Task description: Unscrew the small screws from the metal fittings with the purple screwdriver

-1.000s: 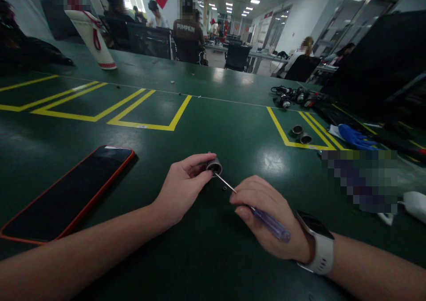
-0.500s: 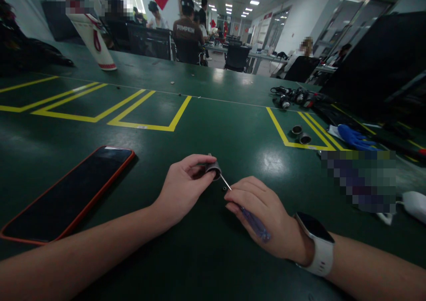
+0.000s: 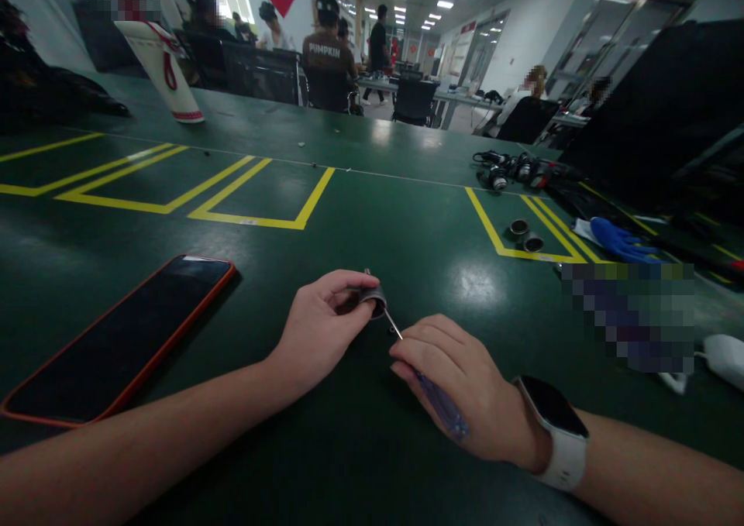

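One metal ring (image 3: 375, 291) sits pinched between thumb and fingers of the left hand (image 3: 319, 324), over the desk (image 3: 401, 224), the thumb covering part of its opening. Close by, the right hand (image 3: 459, 379) grips a screwdriver (image 3: 440, 403), its shaft reaching the ring's rim; I cannot tell how deep. A small nut (image 3: 391, 330) lies beside the shaft, partly hidden. Leftward lies a phone (image 3: 119, 336); farther right, two similar rings (image 3: 533, 242) and a blue glove (image 3: 619, 238).

The left hand (image 3: 322, 321) and right hand (image 3: 453, 379) are bare, like the 2 forearms (image 3: 191, 425). The right wrist (image 3: 532, 433) wears 1 smartwatch (image 3: 563, 424) — dark, rounded-square screen (image 3: 552, 402), white strap (image 3: 563, 464) — its case probably silvery, though the light is dim.
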